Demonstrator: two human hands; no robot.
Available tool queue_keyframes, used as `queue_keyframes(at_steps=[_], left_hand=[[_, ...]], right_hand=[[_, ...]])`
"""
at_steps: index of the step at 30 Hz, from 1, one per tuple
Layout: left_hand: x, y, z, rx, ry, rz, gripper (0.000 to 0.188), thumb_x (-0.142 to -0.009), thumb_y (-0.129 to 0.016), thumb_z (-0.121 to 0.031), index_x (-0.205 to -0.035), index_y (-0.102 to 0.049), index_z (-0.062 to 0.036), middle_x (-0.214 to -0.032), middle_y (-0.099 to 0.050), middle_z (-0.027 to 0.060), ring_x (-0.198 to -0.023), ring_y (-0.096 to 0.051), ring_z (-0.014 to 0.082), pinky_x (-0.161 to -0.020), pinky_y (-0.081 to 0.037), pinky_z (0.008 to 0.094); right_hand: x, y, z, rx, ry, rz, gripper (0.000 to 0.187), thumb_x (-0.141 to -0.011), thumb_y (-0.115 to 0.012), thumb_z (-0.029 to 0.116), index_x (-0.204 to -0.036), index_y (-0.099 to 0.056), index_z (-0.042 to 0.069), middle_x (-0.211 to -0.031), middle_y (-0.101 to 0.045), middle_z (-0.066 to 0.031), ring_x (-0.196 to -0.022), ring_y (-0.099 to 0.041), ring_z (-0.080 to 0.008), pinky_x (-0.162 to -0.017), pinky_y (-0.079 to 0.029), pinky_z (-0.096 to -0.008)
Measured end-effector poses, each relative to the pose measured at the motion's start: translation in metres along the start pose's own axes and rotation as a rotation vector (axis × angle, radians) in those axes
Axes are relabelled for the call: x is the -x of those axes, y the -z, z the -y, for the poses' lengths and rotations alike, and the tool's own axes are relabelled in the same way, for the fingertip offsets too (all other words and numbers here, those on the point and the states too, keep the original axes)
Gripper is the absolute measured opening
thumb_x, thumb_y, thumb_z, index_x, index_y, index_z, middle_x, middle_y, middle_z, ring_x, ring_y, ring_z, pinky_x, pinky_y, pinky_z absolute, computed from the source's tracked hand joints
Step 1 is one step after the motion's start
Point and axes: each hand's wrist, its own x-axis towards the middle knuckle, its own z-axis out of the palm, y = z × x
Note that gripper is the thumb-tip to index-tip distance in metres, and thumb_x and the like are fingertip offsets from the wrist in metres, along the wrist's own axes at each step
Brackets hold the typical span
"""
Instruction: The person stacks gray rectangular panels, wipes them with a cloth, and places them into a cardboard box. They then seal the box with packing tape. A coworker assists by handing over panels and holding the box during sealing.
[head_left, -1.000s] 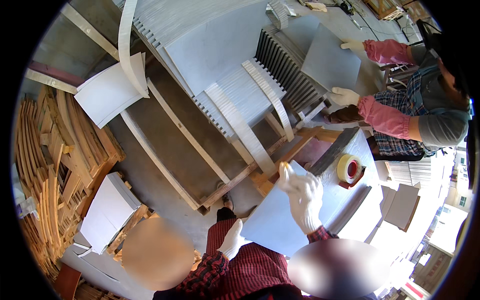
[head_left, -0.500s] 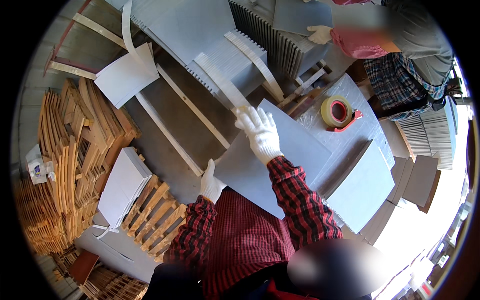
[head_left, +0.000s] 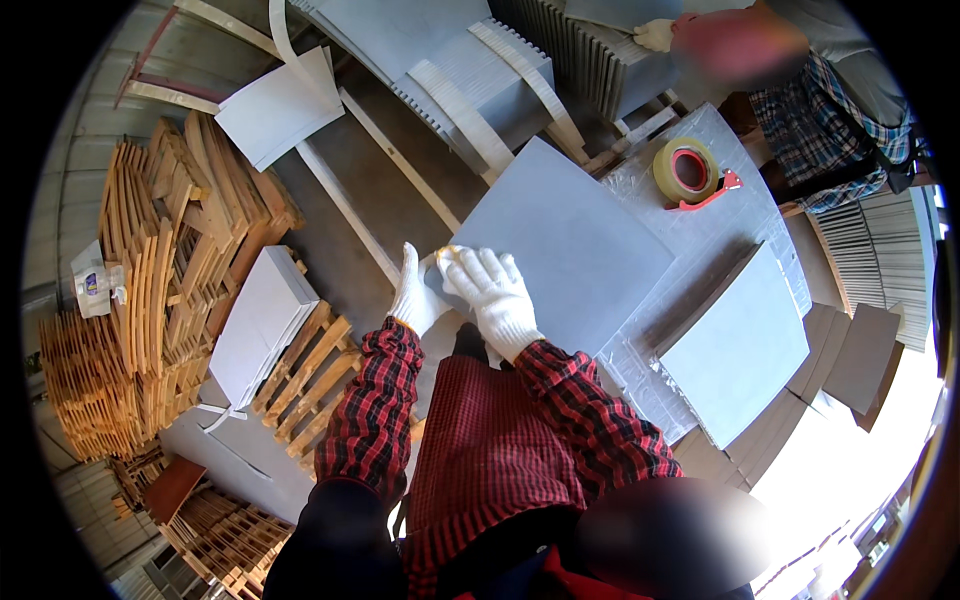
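Note:
A flat grey panel (head_left: 575, 235) lies in front of me, its right part over a plastic-wrapped stack (head_left: 690, 235). My right hand (head_left: 492, 297), in a white knit glove, rests on the panel's left corner with its fingers stretched out. A yellowish spot shows at its fingertips, too small to make out. Close beside it, my left hand (head_left: 418, 298), gloved as well, is against the same corner. Its thumb points up, apart from the palm, while its other fingers are mostly hidden.
A tape roll in a red dispenser (head_left: 688, 172) lies on the wrapped stack, near another pale panel (head_left: 740, 345). Grey slotted stacks (head_left: 500, 85) stand ahead. Wooden pallets (head_left: 150, 270) and white sheets (head_left: 262, 325) are at left. A co-worker's gloved hand (head_left: 655, 36) is at upper right.
My right hand has slid down and left along the panel, from its far edge to beside my left hand. The panel has moved farther from my body.

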Motion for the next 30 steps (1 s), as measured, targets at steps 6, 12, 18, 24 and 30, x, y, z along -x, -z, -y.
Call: queue_keyframes(at_steps=[6, 12, 18, 24, 30], left_hand=[[-0.025, 0.025, 0.004, -0.128, 0.049, -0.001, 0.073, -0.1, -0.044, -0.067, -0.139, -0.052, -0.0064, -0.139, -0.058, 0.0137, -0.13, -0.054, 0.0302, -0.109, -0.044, 0.0508], [0.008, -0.017, -0.002, -0.347, -0.003, -0.118, 0.062, -0.107, -0.039, -0.055, -0.142, -0.052, -0.005, -0.137, -0.06, 0.0102, -0.123, -0.058, 0.0235, -0.107, -0.046, 0.0404], [-0.032, 0.042, 0.008, -0.426, -0.107, 0.033, 0.057, -0.108, -0.047, -0.043, -0.148, -0.045, -0.0025, -0.144, -0.054, 0.014, -0.128, -0.057, 0.0284, -0.107, -0.05, 0.0428], [-0.036, 0.04, 0.001, -0.428, 0.05, 0.03, 0.064, -0.107, -0.046, -0.047, -0.151, -0.039, -0.0018, -0.149, -0.048, 0.019, -0.131, -0.055, 0.0345, -0.107, -0.049, 0.0484], [-0.024, 0.03, -0.006, -0.539, 0.127, -0.075, 0.071, -0.105, -0.045, -0.055, -0.154, -0.036, -0.0046, -0.152, -0.045, 0.0219, -0.132, -0.052, 0.0431, -0.111, -0.043, 0.0565]], right_hand=[[0.029, 0.012, -0.01, -0.104, 0.184, 0.084, 0.051, -0.085, -0.063, 0.007, -0.136, -0.057, 0.013, -0.141, -0.054, -0.0078, -0.13, -0.052, -0.0303, -0.109, -0.041, -0.049], [-0.032, 0.071, -0.135, 0.229, -0.167, 0.078, 0.058, -0.093, -0.06, 0.008, -0.148, -0.047, 0.017, -0.156, -0.043, -0.0088, -0.144, -0.039, -0.0351, -0.119, -0.031, -0.052], [0.036, 0.1, -0.169, 0.285, -0.265, -0.082, 0.057, -0.087, -0.061, 0.004, -0.142, -0.051, 0.013, -0.147, -0.051, -0.0121, -0.134, -0.047, -0.0359, -0.11, -0.037, -0.0478], [0.104, 0.083, -0.154, 0.447, -0.441, -0.247, 0.061, -0.084, -0.059, -0.001, -0.143, -0.05, 0.01, -0.143, -0.053, -0.0161, -0.13, -0.05, -0.043, -0.108, -0.04, -0.0514], [0.104, 0.031, -0.003, 0.239, -0.46, -0.234, 0.061, -0.075, -0.066, 0.003, -0.135, -0.055, 0.007, -0.133, -0.055, -0.0168, -0.115, -0.054, -0.0374, -0.095, -0.043, -0.0494]])
